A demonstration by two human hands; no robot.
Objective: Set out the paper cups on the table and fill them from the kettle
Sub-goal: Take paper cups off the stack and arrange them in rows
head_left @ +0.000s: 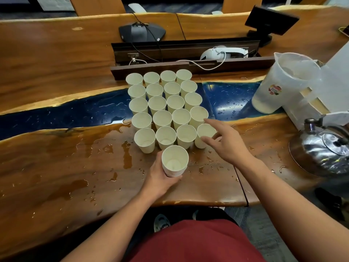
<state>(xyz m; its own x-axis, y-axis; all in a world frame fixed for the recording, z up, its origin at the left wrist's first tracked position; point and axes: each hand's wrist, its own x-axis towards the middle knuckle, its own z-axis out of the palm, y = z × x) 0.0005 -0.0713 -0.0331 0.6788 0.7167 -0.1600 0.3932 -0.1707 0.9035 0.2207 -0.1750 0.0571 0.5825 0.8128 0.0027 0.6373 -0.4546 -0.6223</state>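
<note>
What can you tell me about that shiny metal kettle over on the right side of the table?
The kettle is a rounded, mirror-polished metal pot that reflects the room. It stands upright on the wet wooden table, at the right edge of the view, which cuts part of it off. A dark knob tops its lid and a handle arches over it. Neither hand touches it. White boxes stand just behind it; whether they touch it I cannot tell.
</note>
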